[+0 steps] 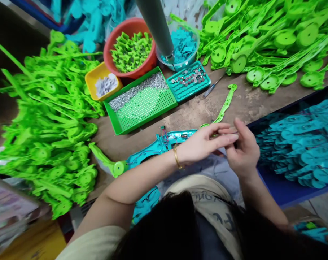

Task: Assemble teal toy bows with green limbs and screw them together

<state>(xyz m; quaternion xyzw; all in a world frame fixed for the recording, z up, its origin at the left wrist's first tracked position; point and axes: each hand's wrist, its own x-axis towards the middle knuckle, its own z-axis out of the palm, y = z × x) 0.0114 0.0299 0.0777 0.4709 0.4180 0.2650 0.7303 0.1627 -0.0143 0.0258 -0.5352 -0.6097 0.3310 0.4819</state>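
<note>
My left hand (207,144), with a gold bracelet at the wrist, reaches across to my right hand (242,150). Their fingertips meet, and the fingers of both are bent together; anything between them is hidden or too small to name. Below and left of my left hand lies a blue plastic shell (150,147) with wires and a small metal part inside, partly covered by my forearm. A green part with a round end (119,168) touches the shell's left end. Beyond my hands a slim green arm piece (225,104) rests on the table (191,117).
A green tray (142,122) of small screws, a teal tray (189,86) of round metal pieces, a yellow box (95,85), a red bowl (109,59) and a screwdriver (213,87) stand beyond. Green parts (50,137) heap at left; a blue bin (285,195) of blue shells is at right.
</note>
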